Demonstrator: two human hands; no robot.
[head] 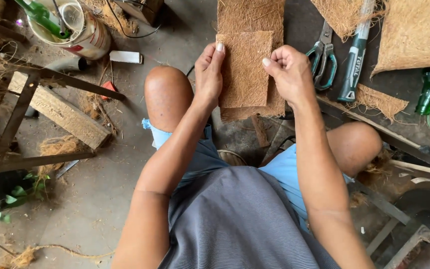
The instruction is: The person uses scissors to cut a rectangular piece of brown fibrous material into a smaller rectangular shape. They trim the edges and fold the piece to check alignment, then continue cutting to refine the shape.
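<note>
Holding a small coir sheet (244, 69) between the knees, the left hand (208, 74) pinches its left edge and the right hand (288, 72) its right edge, over a larger mat (251, 15). Keeping both edges level and taut seems wise; scissors (323, 57) lie right.

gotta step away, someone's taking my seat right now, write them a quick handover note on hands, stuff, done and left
Left hand: grips the left edge of the small coir mat piece.
Right hand: pinches its right edge.
The piece is held over a longer coir strip lying on the floor.
Scissors and a green-handled tool lie just right of the right hand; more coir sheets lie further right.
Done: the small piece looks cut to a rectangle.
Left: I can't tell from this view.
</note>
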